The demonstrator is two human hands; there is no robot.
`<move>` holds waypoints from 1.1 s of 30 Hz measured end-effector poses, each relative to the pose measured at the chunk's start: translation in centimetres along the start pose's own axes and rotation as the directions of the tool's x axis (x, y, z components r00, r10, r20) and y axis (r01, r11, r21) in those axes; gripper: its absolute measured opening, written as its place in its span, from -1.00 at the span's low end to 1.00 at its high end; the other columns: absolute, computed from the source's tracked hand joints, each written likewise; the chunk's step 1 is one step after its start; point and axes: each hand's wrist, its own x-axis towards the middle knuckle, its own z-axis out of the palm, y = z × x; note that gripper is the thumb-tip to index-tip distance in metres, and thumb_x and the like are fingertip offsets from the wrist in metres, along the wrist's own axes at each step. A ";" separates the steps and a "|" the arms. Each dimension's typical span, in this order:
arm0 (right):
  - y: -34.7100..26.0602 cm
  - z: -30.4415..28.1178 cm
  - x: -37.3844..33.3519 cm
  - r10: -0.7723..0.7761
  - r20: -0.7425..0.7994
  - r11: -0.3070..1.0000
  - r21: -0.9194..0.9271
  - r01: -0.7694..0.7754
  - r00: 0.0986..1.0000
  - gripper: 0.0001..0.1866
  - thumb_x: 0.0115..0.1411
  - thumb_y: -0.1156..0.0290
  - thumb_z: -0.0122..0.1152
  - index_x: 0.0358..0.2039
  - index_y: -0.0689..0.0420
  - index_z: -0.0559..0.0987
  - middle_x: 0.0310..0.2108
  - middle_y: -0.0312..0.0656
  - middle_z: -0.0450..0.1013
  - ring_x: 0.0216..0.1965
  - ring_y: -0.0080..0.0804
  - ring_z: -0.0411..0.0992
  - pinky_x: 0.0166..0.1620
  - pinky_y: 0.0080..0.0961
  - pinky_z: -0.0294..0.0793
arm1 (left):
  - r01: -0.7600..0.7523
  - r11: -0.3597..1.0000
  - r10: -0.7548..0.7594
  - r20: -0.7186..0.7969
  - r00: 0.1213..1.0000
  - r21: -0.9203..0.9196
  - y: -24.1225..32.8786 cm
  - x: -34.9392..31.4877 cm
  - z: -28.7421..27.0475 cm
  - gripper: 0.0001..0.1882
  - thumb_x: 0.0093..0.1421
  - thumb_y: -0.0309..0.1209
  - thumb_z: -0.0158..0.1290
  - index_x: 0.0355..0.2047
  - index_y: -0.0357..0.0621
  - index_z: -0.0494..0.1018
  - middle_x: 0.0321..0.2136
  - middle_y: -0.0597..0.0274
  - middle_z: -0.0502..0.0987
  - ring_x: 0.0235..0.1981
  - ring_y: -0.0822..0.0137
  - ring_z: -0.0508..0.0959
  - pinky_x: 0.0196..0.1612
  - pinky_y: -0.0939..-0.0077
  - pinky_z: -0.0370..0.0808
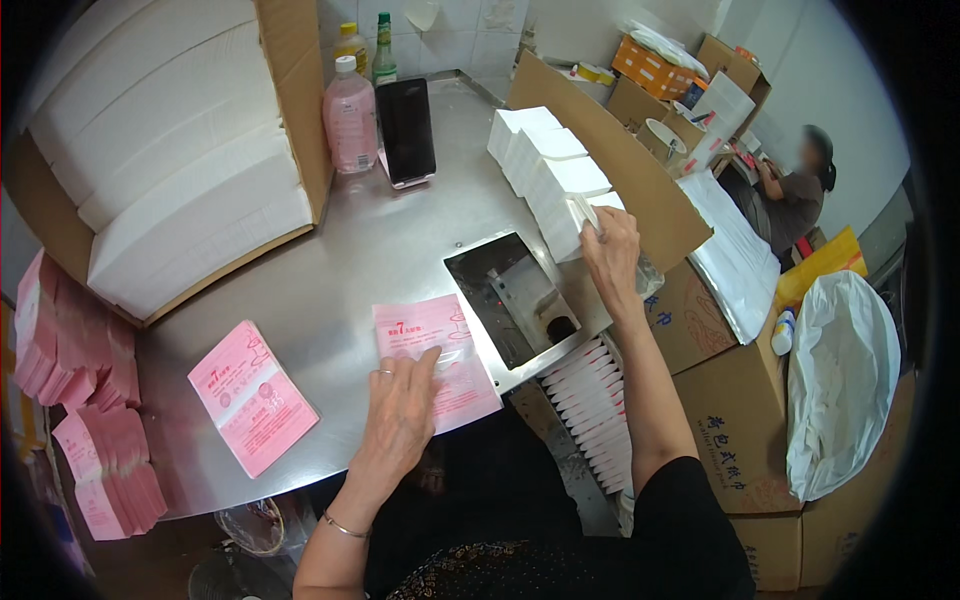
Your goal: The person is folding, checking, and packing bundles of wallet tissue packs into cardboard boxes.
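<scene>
My left hand (398, 405) rests on a pink printed plastic bag (462, 392) at the table's near edge. Its fingers are stretched over the bag, with fingertips pressing the film. My right hand (612, 255) reaches to the near end of a row of white folded tissue stacks (545, 160). Thumb and fingers pinch a thin bundle of folded tissues (580, 212) there. Left of my left hand lies a flat pile of similar pink bags (253, 400). Between the hands, a rectangular opening (512, 300) is set in the metal table.
A carton (295, 110) of white tissue stacks stands at left, above pink bag bundles (75, 350). A phone on a stand (407, 130) and a pink-liquid bottle (350, 120) are at the back. Filled packs (590, 415) line up below right. Another person (795, 190) sits far right.
</scene>
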 end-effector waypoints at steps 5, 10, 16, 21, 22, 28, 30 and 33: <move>-10.1 -0.9 -5.6 -0.497 -0.048 0.818 0.309 0.486 0.866 -0.77 0.05 0.58 0.16 -0.22 0.30 0.55 -0.28 0.00 0.49 -0.23 -0.01 0.46 -0.13 -0.05 0.47 | -0.030 0.999 0.029 0.054 0.998 0.019 -1.2 -0.9 0.1 -0.47 0.00 -0.59 0.15 0.05 -0.33 0.41 -0.11 -0.13 0.39 -0.08 -0.06 0.41 -0.09 0.26 0.37; -15.7 -3.8 -12.6 -0.694 0.151 0.666 0.506 0.548 0.704 -0.52 0.09 0.40 0.18 0.04 0.32 0.53 -0.20 0.02 0.46 -0.04 0.04 0.47 0.22 0.19 0.28 | 0.159 0.977 -0.165 0.027 0.986 0.140 -1.3 -1.5 -0.3 -0.15 -0.20 -0.22 0.33 0.13 -0.30 0.35 0.24 -0.29 0.22 0.23 -0.24 0.27 0.12 -0.06 0.28; -19.7 1.1 -8.6 -0.544 0.565 0.836 0.428 0.344 0.620 -0.75 -0.04 0.47 0.19 -0.30 0.24 0.53 -0.28 0.00 0.50 -0.19 -0.02 0.50 0.21 0.15 0.23 | 0.155 0.949 -0.137 -0.082 0.987 0.274 -0.2 0.8 0.3 -0.19 -0.12 -0.15 0.28 0.16 -0.22 0.36 0.32 -0.18 0.18 0.33 -0.29 0.13 0.26 -0.23 0.11; -10.7 -1.7 -4.3 -0.245 0.178 0.919 0.354 0.170 0.953 -0.79 0.05 0.56 0.12 -0.25 0.23 0.54 -0.28 -0.03 0.47 -0.14 -0.02 0.45 0.03 -0.05 0.34 | 0.141 0.931 -0.156 0.018 0.988 0.337 -0.9 -0.9 -1.3 -0.42 0.04 -0.18 0.21 0.06 -0.15 0.47 0.10 0.01 0.39 0.06 -0.08 0.36 0.01 0.02 0.28; -8.5 -1.8 -1.8 -0.190 0.103 0.977 0.118 0.178 0.976 -0.80 0.10 0.51 0.15 -0.23 0.22 0.56 -0.31 -0.05 0.47 -0.14 -0.05 0.44 -0.01 -0.06 0.34 | 0.125 0.938 -0.143 0.031 0.989 0.324 -0.6 -0.9 -1.5 -0.42 0.04 -0.18 0.21 0.06 -0.15 0.47 0.10 0.01 0.39 0.06 -0.08 0.36 0.01 0.02 0.28; -0.7 0.3 -0.2 -0.053 0.103 0.976 -0.204 0.073 0.993 -0.81 0.18 0.34 0.22 -0.32 0.20 0.64 -0.38 -0.12 0.48 -0.20 -0.11 0.43 -0.09 -0.15 0.35 | 0.245 0.885 -0.339 0.185 0.923 0.397 1.6 0.6 -0.9 -0.30 0.03 0.11 0.25 0.02 -0.14 0.49 -0.18 0.03 0.38 -0.13 0.07 0.38 -0.09 0.14 0.27; -0.9 0.4 -0.5 -0.009 0.128 0.981 -0.191 0.033 0.992 -0.80 0.19 0.34 0.22 -0.38 0.22 0.65 -0.38 -0.11 0.48 -0.21 -0.13 0.43 -0.09 -0.15 0.35 | 0.180 0.890 -0.250 0.118 0.961 0.420 1.6 1.0 -0.9 -0.29 0.02 0.11 0.25 0.03 -0.16 0.48 -0.14 -0.01 0.39 -0.12 0.03 0.38 -0.07 0.10 0.27; -1.3 0.1 0.5 0.071 0.156 0.985 -0.167 -0.044 0.985 -0.79 0.19 0.35 0.21 -0.46 0.21 0.67 -0.37 -0.11 0.48 -0.21 -0.14 0.43 -0.07 -0.14 0.34 | 0.051 0.911 -0.064 0.017 0.998 0.409 0.7 1.2 -0.6 -0.30 0.01 0.10 0.26 0.01 -0.17 0.48 -0.11 -0.05 0.40 -0.10 -0.01 0.37 -0.05 0.06 0.27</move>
